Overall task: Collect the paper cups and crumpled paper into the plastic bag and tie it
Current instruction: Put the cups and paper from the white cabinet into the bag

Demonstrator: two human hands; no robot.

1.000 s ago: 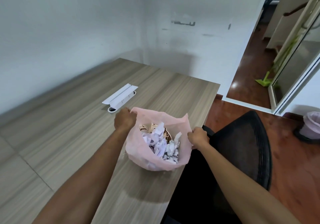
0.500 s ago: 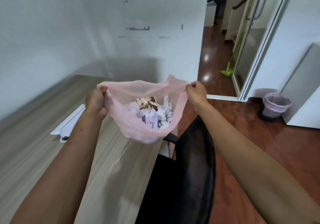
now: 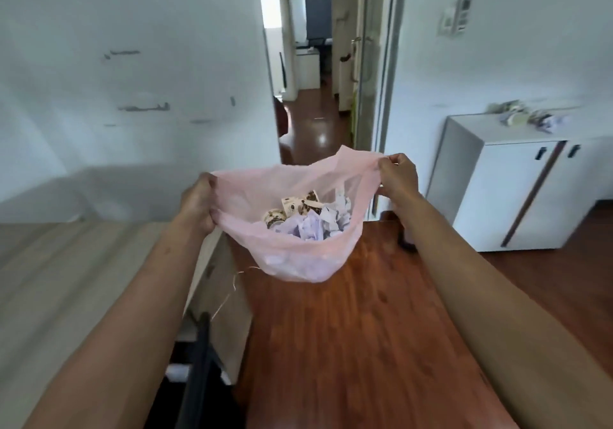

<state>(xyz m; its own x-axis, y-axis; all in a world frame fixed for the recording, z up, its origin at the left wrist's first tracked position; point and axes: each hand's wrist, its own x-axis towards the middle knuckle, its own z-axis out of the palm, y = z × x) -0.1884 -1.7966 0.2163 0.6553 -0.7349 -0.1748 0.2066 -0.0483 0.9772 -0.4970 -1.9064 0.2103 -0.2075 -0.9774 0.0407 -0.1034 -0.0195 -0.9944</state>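
A thin pink plastic bag hangs in the air in front of me, its mouth stretched wide. My left hand grips the left side of the rim and my right hand pinches the right side, held a little higher. Inside lie patterned paper cups and crumpled white paper. The bag is off the wooden table and hangs over the red-brown floor. More crumpled paper and cups lie on top of the white cabinet at the right.
The white cabinet stands against the right wall. A black chair sits at the table's edge below my left arm. A glass door and an open doorway to a corridor lie straight ahead. Wooden floor spreads under the bag.
The bag has been lifted off the table and carried to the right, now over the floor. My view has swung right, so the cabinet is now seen. Both hands keep their hold on the rim.
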